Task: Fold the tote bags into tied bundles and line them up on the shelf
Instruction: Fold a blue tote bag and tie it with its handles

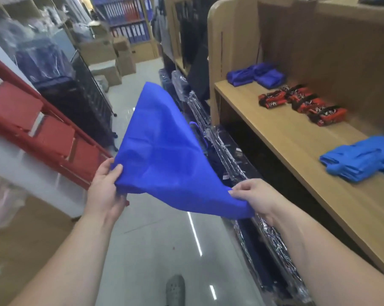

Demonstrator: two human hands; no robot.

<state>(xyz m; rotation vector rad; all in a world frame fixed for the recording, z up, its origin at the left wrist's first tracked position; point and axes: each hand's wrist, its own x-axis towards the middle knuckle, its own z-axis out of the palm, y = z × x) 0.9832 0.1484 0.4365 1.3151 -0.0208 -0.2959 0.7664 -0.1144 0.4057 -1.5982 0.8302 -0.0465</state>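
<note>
Here, person holds blue tote bag (164, 151) out in aisle, beside wooden shelf (275, 138); left hand (105, 186) pinches bag's near left edge, thumb on top; right hand (252, 195) grips near right corner, fingers curled over fabric; far end of bag lifts upward; on shelf: dark blue bundles (255, 74), red-black bundles (301, 104), lighter blue bags (358, 160).
</note>
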